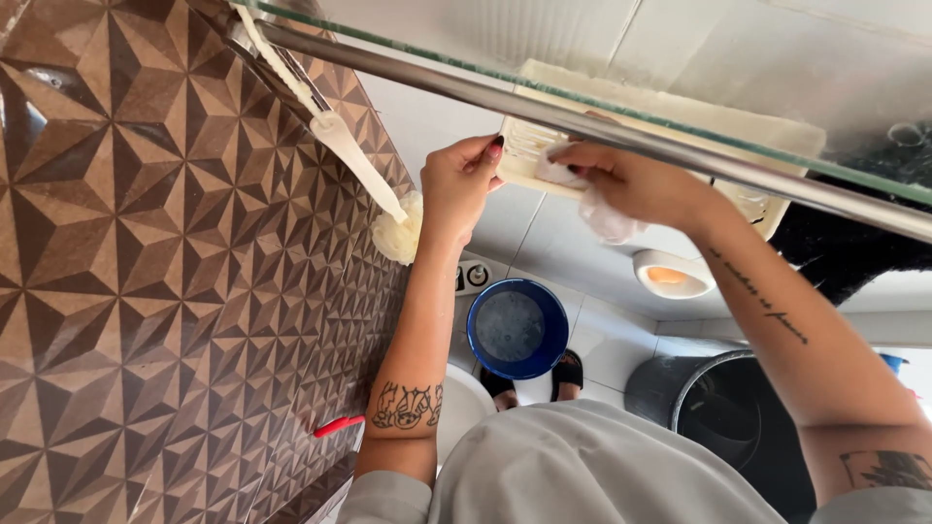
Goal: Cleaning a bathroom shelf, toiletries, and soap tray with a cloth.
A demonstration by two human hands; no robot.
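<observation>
grey shirt (582,475) at bottom of view, both forearms raised from it toward a glass shelf overhead.

below, past the arms: blue bucket (517,328) on pale floor tile, black sandals (568,371) just behind it, dark round bin (738,417) to the right, small bowl with orange inside (670,275) further off.

left hand (458,184) up at the near end of a cream slotted tray (544,146), fingers curled around its corner edge, thumb and fingertips pinching it; closed on the tray, steadying.

right hand (631,184) on the same tray, just beside the left, fingers pressed down over a white cloth (607,218) bunched against the slotted face; loose end of cloth hanging under the palm. grip closed on cloth, cloth touching tray.

tray long axis running left to right and away, roughly parallel to the metal rail (582,121) crossing in front of it (rail hides part of the tray's middle). from the right hand, most of the tray extends rightward and farther off, toward the glass shelf (777,155) edge; left hand at the nearer end, right hand closer to the uncovered length.

left of all this: patterned brown wall tile (146,272), a cream long-handled brush (340,146) hanging against it, mesh sponge (398,233) at its lower end, near the left wrist but apart from it. red handle (338,425) low on the wall.
</observation>
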